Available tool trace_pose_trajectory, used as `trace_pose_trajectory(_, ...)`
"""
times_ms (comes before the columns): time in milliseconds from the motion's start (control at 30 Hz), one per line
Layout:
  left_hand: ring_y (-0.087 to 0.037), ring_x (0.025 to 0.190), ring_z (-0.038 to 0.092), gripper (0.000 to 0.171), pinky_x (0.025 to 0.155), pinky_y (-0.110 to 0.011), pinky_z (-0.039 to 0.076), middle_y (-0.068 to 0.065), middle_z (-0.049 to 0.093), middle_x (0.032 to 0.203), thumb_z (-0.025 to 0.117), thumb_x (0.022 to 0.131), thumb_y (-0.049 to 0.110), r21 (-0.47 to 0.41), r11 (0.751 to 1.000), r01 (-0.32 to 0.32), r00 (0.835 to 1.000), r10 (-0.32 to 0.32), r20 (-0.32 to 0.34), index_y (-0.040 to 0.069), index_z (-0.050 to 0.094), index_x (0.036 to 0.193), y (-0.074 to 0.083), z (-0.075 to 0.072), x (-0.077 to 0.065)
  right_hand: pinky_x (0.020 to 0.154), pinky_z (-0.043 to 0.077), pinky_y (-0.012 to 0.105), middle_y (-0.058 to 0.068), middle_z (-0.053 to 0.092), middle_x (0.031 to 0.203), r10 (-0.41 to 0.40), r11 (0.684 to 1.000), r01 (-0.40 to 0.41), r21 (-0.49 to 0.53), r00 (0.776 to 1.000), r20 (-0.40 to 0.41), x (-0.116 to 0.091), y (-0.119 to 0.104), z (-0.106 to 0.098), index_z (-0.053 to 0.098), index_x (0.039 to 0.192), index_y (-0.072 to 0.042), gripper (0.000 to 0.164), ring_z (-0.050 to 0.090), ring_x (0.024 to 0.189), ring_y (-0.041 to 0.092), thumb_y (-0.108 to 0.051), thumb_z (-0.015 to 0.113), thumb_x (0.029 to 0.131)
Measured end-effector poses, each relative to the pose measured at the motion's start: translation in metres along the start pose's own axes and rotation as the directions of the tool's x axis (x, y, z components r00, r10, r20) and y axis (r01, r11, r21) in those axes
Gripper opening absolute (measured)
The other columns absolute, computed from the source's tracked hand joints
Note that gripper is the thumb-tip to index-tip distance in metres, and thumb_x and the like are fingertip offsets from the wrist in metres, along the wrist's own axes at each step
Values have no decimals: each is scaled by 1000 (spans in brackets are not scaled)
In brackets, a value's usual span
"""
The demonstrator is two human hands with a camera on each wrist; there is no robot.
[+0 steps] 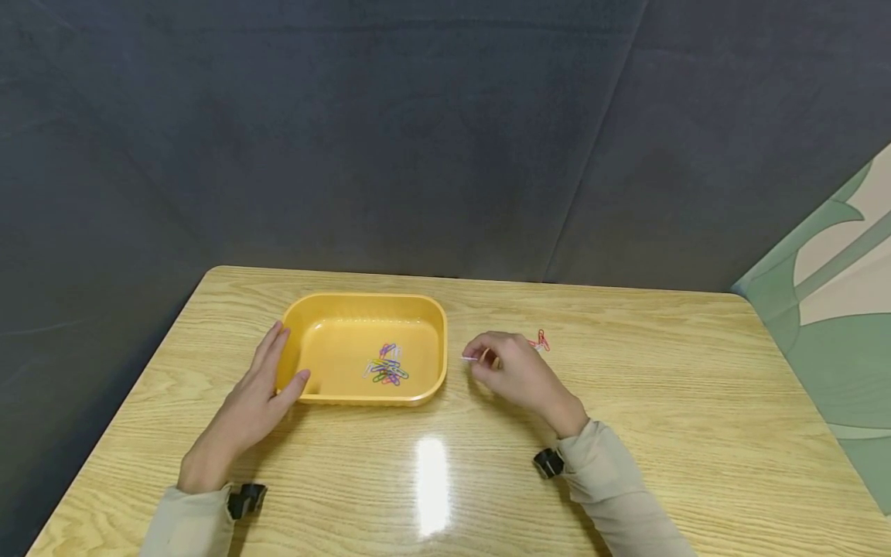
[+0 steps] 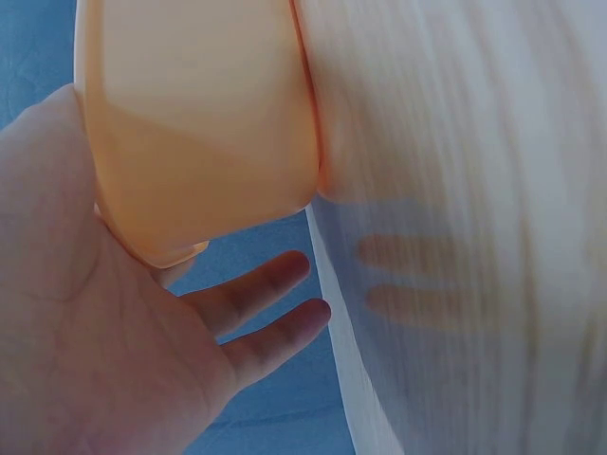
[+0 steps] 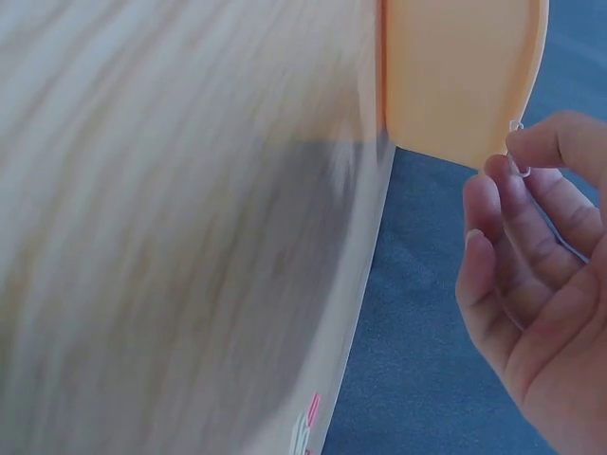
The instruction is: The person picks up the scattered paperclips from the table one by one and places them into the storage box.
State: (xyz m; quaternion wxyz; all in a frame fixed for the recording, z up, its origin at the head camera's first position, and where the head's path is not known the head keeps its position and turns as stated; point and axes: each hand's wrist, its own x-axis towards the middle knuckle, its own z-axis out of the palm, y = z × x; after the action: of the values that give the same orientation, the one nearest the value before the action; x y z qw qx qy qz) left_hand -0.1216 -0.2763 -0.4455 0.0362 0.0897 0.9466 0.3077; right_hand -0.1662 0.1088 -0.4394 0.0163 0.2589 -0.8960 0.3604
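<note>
A yellow plastic tray (image 1: 362, 401) stands on the table, with several coloured paper clips (image 1: 387, 370) lying in its right half. Against the tray's left side rests my left hand (image 1: 254, 402), its fingers straight along the wall and the thumb over the front left corner. The left wrist view shows two fingers (image 2: 275, 341) stretched out below the tray's corner. Just right of the tray, my right hand (image 1: 518, 371) pinches a pale paper clip (image 1: 469, 358) between thumb and fingertips. In the right wrist view that clip overlaps the tray's rim.
A few loose paper clips (image 1: 541, 340), red and white, lie on the table behind my right hand. The wooden table (image 1: 668, 387) ends at a dark cloth partition (image 1: 418, 155) at the back. A green and beige patterned panel (image 1: 842, 333) stands at the right.
</note>
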Motion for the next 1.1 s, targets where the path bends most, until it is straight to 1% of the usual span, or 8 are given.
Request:
trace_pose_trajectory(133, -50, 147, 22, 79, 105, -70, 32, -10, -6, 168, 44, 105, 44, 2, 1000, 3, 1000, -3, 5, 4, 3, 160, -1, 1, 1, 69, 56, 29, 1, 73, 93, -3, 1000, 3, -14, 1000, -13, 2, -4, -1, 74, 97, -8, 13, 62, 75, 8, -6, 64, 89)
trace_pose_trajectory(300, -50, 146, 23, 80, 105, -71, 31, -10, -7, 168, 44, 105, 44, 1, 1000, 7, 1000, -7, 8, 4, 3, 160, -1, 1, 1, 69, 55, 27, -1, 73, 95, -4, 1000, 4, -20, 1000, -28, 6, -9, -4, 75, 99, -8, 15, 62, 77, 9, -7, 62, 91)
trace_pose_trajectory(433, -49, 147, 21, 79, 106, -71, 31, -10, -7, 168, 44, 105, 44, -4, 1000, 5, 1000, -5, 10, 4, 3, 160, -1, 2, 1, 68, 53, 25, -1, 73, 96, -24, 999, 23, -27, 999, -44, 11, -13, -4, 75, 100, -10, 14, 62, 78, 9, -8, 63, 92)
trace_pose_trajectory(533, -49, 148, 21, 80, 106, -70, 31, -10, -7, 168, 43, 105, 45, -4, 1000, 6, 1000, -6, 12, 4, 3, 160, -1, 2, 1, 68, 53, 26, -1, 73, 96, -40, 999, 39, -31, 998, -52, 14, -17, -4, 75, 101, -11, 14, 62, 79, 9, -7, 64, 92)
trace_pose_trajectory(800, -50, 147, 21, 80, 106, -71, 30, -10, -7, 168, 43, 105, 45, -6, 1000, 6, 1000, -6, 11, 4, 3, 160, -2, 2, 1, 72, 57, 37, 2, 73, 95, -52, 999, 53, 8, 997, -52, 22, -27, 0, 75, 102, -9, 13, 65, 84, 13, -9, 65, 94)
trace_pose_trajectory(900, -49, 148, 20, 80, 106, -71, 30, -10, -7, 168, 43, 105, 45, -8, 1000, 3, 1000, -3, 9, 4, 3, 160, -3, 2, 2, 73, 56, 33, 1, 73, 97, -47, 999, 48, 21, 998, -46, 25, -29, 2, 75, 103, -9, 13, 64, 85, 12, -11, 65, 95)
trace_pose_trajectory(1000, -49, 148, 20, 80, 106, -71, 30, -10, -7, 168, 43, 105, 45, -4, 1000, 3, 1000, -3, 10, 4, 3, 160, -3, 2, 2, 74, 55, 28, 3, 73, 97, -55, 998, 57, 40, 998, -44, 29, -30, 5, 75, 104, -7, 14, 64, 85, 11, -8, 64, 95)
trace_pose_trajectory(1100, -49, 147, 21, 80, 106, -70, 30, -10, -7, 168, 43, 105, 45, -3, 1000, 1, 1000, -1, 8, 5, 3, 160, -3, 2, 2, 76, 56, 28, 4, 73, 98, -61, 996, 64, 62, 997, -41, 32, -32, 8, 74, 105, -5, 15, 65, 84, 12, -6, 63, 95)
